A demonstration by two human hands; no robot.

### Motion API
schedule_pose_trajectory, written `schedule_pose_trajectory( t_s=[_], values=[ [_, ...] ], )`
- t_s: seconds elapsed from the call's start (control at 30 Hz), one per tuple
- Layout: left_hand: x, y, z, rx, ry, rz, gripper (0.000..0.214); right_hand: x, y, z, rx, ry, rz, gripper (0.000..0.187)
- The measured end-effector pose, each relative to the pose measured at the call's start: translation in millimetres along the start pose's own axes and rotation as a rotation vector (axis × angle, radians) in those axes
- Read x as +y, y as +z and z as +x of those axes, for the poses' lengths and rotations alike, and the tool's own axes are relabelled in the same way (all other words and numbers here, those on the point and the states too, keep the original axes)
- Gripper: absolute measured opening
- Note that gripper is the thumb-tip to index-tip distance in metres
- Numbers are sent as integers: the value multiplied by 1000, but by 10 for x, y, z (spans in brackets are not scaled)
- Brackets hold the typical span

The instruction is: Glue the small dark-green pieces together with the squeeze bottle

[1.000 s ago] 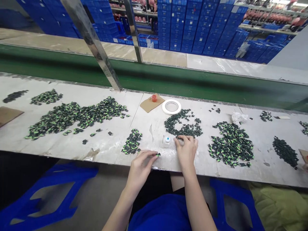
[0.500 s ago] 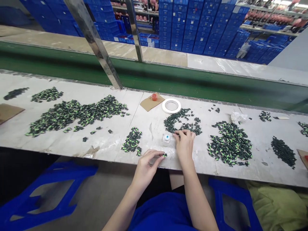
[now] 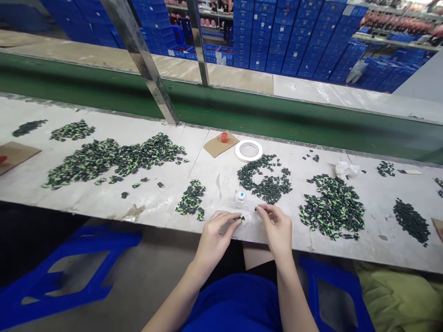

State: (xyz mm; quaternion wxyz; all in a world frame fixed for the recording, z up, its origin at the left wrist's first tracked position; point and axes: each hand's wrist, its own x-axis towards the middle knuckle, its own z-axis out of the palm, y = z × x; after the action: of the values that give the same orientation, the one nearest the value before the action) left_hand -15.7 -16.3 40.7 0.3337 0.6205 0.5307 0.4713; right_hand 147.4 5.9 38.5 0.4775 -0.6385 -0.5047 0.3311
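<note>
From my seat at the far end of the feed, I take the small white bottle [image 3: 240, 199] with the blue tip as the centre of my clock. At six o'clock, near it, my left hand [image 3: 215, 234] has thumb and fingers pinched on a small black-and-green piece [image 3: 242, 218], just over the surface [image 3: 166, 196]. At four o'clock my right hand [image 3: 279, 229] grips a tiny dark piece [image 3: 256, 209] at its fingertips, too small for me to make out in detail; the two pieces are near each other, apart. A curved heap of dark pieces [image 3: 272, 189] lies at two o'clock, a small black-and-green pile [image 3: 188, 198] at nine, a larger black-and-green pile [image 3: 334, 207] at three. I see the white tape roll [image 3: 240, 152] at twelve and, at eleven, brown cardboard [image 3: 214, 147] bearing a red cup [image 3: 224, 137]
</note>
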Motion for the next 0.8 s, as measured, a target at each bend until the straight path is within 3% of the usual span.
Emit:
schedule_pose_trajectory(
  t_s=[0.17,0.4,0.57,0.7,0.8],
  values=[
    [39,84,2,-14,39,-5,14,-68,-26,-229,-88,56,106,24],
    [85,107,2,-42,-28,-73,13,-72,-25,-251,-163,104,171,25],
    [159,125,17,-47,-134,-158,13,-106,-45,-295,-108,-87,168,16],
    [239,99,43,-105,-128,-200,12,-131,-136,-297,-115,-172,179,7],
    [293,47,82,-181,-67,-206,11,-146,-230,-265,-192,-223,170,21]
  ],
)
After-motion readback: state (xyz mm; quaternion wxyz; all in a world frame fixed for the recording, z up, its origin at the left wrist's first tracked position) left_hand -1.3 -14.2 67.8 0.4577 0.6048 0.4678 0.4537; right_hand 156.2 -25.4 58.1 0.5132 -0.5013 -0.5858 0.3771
